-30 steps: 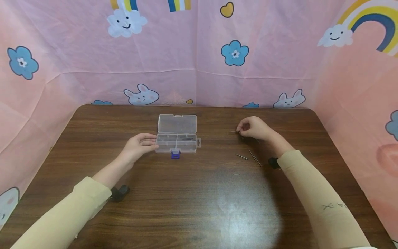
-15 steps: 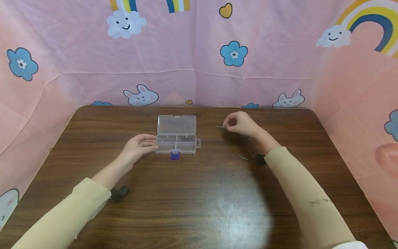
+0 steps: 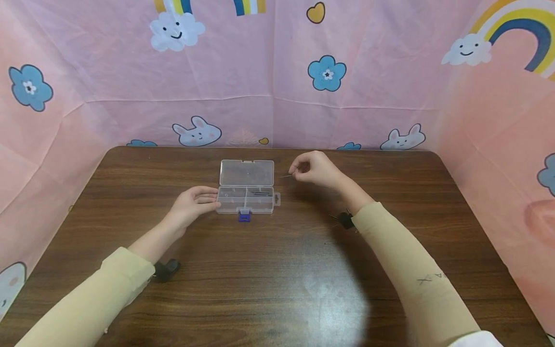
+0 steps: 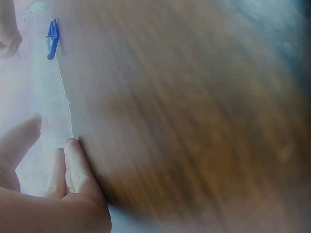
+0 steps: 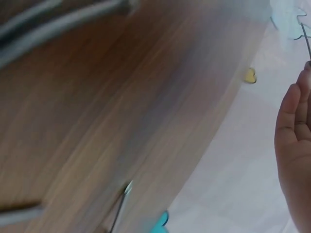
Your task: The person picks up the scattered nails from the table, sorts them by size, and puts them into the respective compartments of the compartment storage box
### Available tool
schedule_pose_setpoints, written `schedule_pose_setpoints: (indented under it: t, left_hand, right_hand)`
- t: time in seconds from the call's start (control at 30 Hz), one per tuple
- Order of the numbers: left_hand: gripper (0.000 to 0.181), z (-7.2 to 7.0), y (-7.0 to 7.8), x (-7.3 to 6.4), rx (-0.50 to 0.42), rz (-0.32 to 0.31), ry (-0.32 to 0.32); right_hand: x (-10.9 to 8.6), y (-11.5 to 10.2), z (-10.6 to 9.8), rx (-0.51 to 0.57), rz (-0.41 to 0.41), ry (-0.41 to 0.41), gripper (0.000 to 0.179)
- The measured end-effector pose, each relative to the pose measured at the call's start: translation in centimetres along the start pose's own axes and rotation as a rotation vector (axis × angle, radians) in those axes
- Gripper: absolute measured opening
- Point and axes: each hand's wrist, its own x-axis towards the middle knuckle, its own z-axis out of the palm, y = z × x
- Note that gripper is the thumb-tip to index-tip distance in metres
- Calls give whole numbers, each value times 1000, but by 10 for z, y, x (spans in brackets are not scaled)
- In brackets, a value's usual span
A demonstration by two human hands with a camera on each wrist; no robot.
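Note:
The left hand (image 3: 192,205) rests with mostly straight fingers against the left end of a clear plastic compartment box (image 3: 231,207). In the left wrist view, the thumb and fingers lie at the box's edge. The box's lid stands back, and its blue latch (image 3: 244,216) faces the person. Thin dark metal nails (image 3: 260,193) lie in its back right compartment. The right hand (image 3: 318,169) pinches a thin nail (image 3: 285,176) between thumb and fingertips, just right of the lid, above the table. In the right wrist view, this nail (image 5: 306,39) points away from the fingertips.
More nails (image 3: 334,218) lie on the brown wooden table (image 3: 260,279) under the right forearm, partly hidden by the black wrist camera (image 3: 346,220). A small nail (image 3: 328,243) lies nearer the person. A pink printed cloth (image 3: 243,67) hangs behind the table.
The right hand has moved left with its nail, from above the loose nails to near the lid. The right forearm now covers more loose nails. The left hand and the box have stayed put.

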Motion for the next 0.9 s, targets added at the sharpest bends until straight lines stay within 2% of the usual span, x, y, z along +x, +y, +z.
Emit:
schedule_pose_setpoints:
  t: [0.2,0.43,0.9]
  left_hand:
    - [60,0,-1,0,-1,-1,0]
    - [60,1,-1,-1,-4,-8,4]
    - [60,0,-1,-1,-2,-10,-1]
  right_hand:
    - [8,-12,14,41,-25,1,14]
    - [17,-19,30,69,-15,-33,13]
    - [25,-29,52,24,-53,-83,12]
